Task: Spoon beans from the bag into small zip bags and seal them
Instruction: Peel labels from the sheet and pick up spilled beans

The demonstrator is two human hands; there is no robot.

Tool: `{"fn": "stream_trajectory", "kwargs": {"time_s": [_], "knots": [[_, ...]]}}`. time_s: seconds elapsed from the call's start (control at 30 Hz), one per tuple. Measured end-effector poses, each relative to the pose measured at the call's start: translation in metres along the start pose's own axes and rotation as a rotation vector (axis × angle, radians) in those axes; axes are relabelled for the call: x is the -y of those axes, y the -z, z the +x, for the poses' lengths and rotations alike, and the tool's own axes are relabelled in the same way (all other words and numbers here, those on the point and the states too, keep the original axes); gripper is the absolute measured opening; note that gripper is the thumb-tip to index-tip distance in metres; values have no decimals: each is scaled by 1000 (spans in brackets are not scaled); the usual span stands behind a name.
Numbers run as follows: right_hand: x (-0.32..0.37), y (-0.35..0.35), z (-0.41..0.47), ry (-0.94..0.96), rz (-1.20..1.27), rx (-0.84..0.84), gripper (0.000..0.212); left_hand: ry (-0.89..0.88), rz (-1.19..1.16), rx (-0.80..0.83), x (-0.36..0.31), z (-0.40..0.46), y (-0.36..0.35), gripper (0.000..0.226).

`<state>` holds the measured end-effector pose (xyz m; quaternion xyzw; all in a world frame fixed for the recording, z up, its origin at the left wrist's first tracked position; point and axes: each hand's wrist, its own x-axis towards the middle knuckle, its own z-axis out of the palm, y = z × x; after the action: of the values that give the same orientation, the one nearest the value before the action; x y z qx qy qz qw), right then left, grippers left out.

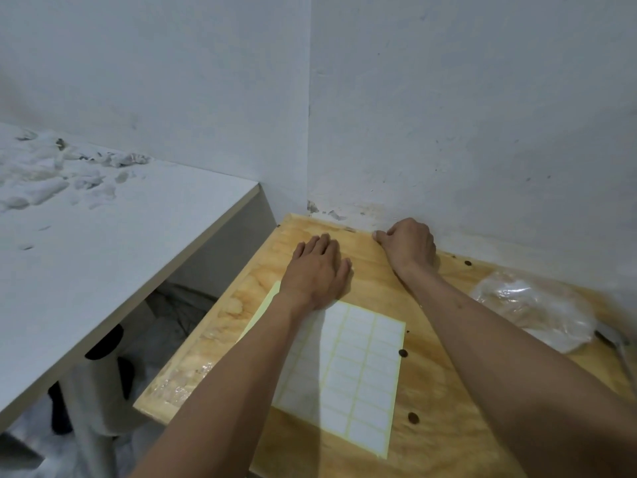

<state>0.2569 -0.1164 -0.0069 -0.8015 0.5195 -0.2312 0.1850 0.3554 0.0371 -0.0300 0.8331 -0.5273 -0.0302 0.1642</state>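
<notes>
Well right of the white label sheet point(348, 367), the clear plastic bean bag point(531, 307) lies ungripped; left hand point(315, 270) flat open, right hand point(410, 244) fisted; contents unclear.

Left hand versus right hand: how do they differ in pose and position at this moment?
The left hand lies flat, palm down, fingers extended, its heel on the label sheet. The right hand is curled into a loose fist, off the sheet. The right hand sits farther back, by the wall; the left hand is nearer the board's middle. Both rest on the wooden board, and neither visibly holds anything.
</notes>
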Motion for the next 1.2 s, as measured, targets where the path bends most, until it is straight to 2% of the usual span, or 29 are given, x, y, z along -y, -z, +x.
{"fn": "stream_trajectory", "kwargs": {"time_s": [0.13, 0.2, 0.27, 0.37, 0.43, 0.5, 0.63, 0.7, 0.77, 0.83, 0.97, 1.03, 1.07, 1.1, 1.2], "knots": [[3, 5, 3, -71, 39, -8, 26, -1, -4, -7, 1, 1, -1, 55], [5, 13, 0, -143, 150, 29, 27, -7, -5, -5, 1, 1, -1, 55], [5, 26, -4, -278, 383, 105, 28, -10, -4, -6, 1, 1, -1, 55], [-6, 45, -4, -568, 968, 322, 14, -5, 4, -5, 3, 2, -2, 55], [-21, 58, -4, -653, 1243, 395, 20, -11, 8, -11, 3, 2, -3, 54], [-35, 70, -10, -627, 1240, 376, 26, -21, 17, -19, 4, 1, -3, 53], [-56, 91, -38, -359, 644, 206, 23, -13, 58, 6, 1, 0, -1, 66], [-66, 97, -53, -183, 458, 165, 30, -7, 79, 7, -1, 1, -1, 65], [-74, 99, -67, -49, 359, 189, 33, 2, 116, 11, -3, 2, -1, 57], [-81, 95, -72, -4, 321, 223, 21, 28, 187, 31, -8, 5, 2, 56], [-84, 87, -74, 40, 259, 205, 20, 79, 191, 72, -32, 19, 7, 55], [-81, 86, -73, 0, 304, 191, 20, 66, 119, 79, -47, 25, 3, 55], [-80, 87, -72, -80, 417, 185, 26, 48, 97, 85, -54, 27, -1, 55], [-78, 89, -69, -213, 590, 173, 32, 29, 81, 95, -60, 29, -7, 56], [-72, 106, -52, -653, 1221, 231, 19, 3, 76, 104, -70, 31, -22, 61]]}}
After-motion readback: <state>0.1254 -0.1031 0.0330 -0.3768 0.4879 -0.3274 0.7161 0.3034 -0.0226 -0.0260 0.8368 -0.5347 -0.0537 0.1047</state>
